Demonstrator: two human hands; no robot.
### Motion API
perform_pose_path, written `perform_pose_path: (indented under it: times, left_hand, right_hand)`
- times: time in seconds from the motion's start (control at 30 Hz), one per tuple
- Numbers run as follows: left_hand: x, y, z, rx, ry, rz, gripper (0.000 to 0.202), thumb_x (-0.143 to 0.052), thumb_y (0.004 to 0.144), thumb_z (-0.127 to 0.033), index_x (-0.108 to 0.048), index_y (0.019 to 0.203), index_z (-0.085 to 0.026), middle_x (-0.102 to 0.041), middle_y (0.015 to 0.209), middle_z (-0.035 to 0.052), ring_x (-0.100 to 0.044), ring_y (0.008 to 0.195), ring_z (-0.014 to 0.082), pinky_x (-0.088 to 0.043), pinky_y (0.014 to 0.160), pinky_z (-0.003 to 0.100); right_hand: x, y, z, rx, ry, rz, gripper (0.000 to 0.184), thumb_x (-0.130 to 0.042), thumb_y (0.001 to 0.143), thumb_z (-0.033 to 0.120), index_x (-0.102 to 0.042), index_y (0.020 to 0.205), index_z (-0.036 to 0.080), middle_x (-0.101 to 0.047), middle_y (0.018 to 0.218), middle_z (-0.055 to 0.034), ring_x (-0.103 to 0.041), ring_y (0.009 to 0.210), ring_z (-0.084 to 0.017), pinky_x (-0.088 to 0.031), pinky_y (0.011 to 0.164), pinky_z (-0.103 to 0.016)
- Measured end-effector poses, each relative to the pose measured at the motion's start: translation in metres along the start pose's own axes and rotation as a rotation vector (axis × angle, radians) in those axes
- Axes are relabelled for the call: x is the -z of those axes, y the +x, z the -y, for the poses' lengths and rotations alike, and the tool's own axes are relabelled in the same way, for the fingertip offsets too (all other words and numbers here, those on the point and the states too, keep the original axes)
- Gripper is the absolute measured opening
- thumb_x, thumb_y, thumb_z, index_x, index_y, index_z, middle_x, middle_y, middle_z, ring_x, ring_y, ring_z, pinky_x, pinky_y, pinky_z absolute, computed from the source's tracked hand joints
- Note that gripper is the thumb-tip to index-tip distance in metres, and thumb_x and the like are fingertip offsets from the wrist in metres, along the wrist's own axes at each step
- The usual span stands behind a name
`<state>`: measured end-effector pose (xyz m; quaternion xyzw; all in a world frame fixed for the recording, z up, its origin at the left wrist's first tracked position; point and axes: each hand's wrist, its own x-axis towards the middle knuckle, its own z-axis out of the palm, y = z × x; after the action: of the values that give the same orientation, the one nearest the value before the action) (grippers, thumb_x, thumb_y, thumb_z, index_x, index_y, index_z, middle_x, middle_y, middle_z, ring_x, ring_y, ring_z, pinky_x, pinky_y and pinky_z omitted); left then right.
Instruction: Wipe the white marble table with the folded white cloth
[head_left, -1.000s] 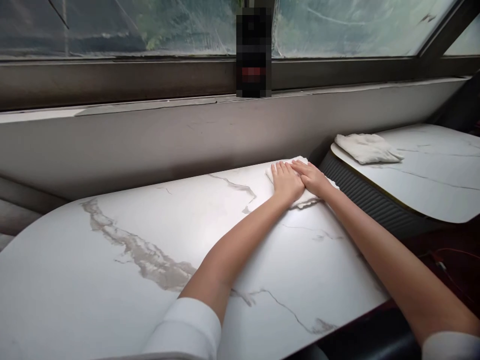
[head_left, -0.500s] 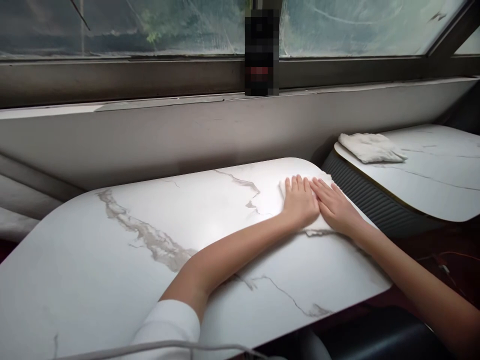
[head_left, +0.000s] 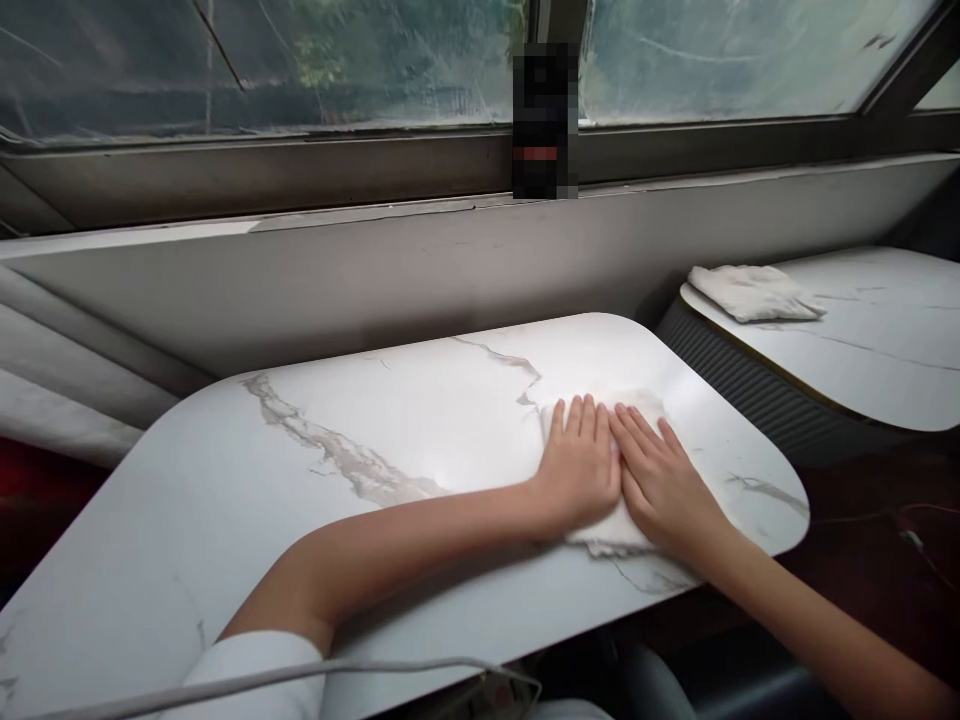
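Observation:
A white cloth lies spread on the marble-patterned white table, toward its right end. Both hands press on it side by side. My left hand rests flat on the cloth's left part, fingers stretched forward. Touching it along the inner edge, my right hand also lies flat, its fingers pointing up and to the left. Neither hand curls around the cloth; the part beneath the palms is hidden.
A second white table stands at the right with a folded white cloth on its near corner. A window ledge runs behind, bearing a blurred dark object. A grey cable crosses the bottom of the view.
My hands have slid the cloth nearer to me, from the table's far right edge toward its front. The camera view has shifted slightly left.

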<state>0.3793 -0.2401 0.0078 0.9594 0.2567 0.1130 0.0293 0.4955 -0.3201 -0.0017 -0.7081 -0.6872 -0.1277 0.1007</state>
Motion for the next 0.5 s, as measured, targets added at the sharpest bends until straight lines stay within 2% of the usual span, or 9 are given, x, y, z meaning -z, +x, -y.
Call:
perform_pose_path:
  times: [0.1,0.2,0.3,0.4,0.5]
  left_hand:
    - [-0.004,0.035,0.041,0.085,0.021,0.016,0.055,-0.022,0.095,-0.029,-0.029,0.142,0.0,-0.029,0.148,0.0186,-0.022,0.138,0.0279,-0.012,0.113,0.045]
    - [-0.007,0.069,0.085,0.146,0.036,0.026,0.054,-0.022,0.095,-0.028,-0.029,0.142,-0.001,-0.028,0.149,0.0166,-0.023,0.138,0.025,-0.012,0.114,0.042]
    - [-0.009,0.093,0.12,0.239,0.064,0.006,0.054,-0.023,0.095,-0.028,-0.029,0.142,-0.002,-0.028,0.149,0.0161,-0.024,0.138,0.024,-0.012,0.114,0.041]
    - [-0.011,0.105,0.137,0.323,0.077,-0.016,0.055,-0.024,0.095,-0.028,-0.029,0.142,-0.001,-0.029,0.148,0.0176,-0.025,0.138,0.0252,-0.012,0.113,0.042]
    - [-0.012,0.105,0.138,0.335,0.072,-0.032,0.055,-0.024,0.095,-0.028,-0.029,0.142,0.0,-0.028,0.149,0.018,-0.024,0.138,0.0259,-0.011,0.113,0.042]
  right_hand:
    - [-0.018,0.059,-0.004,-0.061,0.043,0.055,0.053,-0.026,0.088,0.017,-0.039,0.139,0.006,-0.039,0.145,-0.0119,-0.031,0.135,-0.023,-0.024,0.111,-0.046]
    - [-0.035,0.119,-0.007,-0.08,0.075,0.094,0.054,-0.025,0.089,0.017,-0.037,0.14,0.005,-0.035,0.147,-0.0118,-0.028,0.137,-0.023,-0.021,0.111,-0.046]
    - [-0.047,0.167,-0.009,-0.037,0.107,0.131,0.055,-0.027,0.088,0.016,-0.035,0.141,0.006,-0.033,0.148,-0.012,-0.027,0.137,-0.022,-0.019,0.112,-0.045]
    - [-0.054,0.194,-0.012,0.024,0.148,0.145,0.055,-0.028,0.088,0.016,-0.034,0.142,0.007,-0.033,0.148,-0.0116,-0.027,0.137,-0.021,-0.018,0.112,-0.043]
    - [-0.057,0.196,-0.015,0.04,0.163,0.114,0.054,-0.027,0.089,0.018,-0.035,0.141,0.008,-0.033,0.148,-0.0114,-0.026,0.137,-0.021,-0.018,0.112,-0.042]
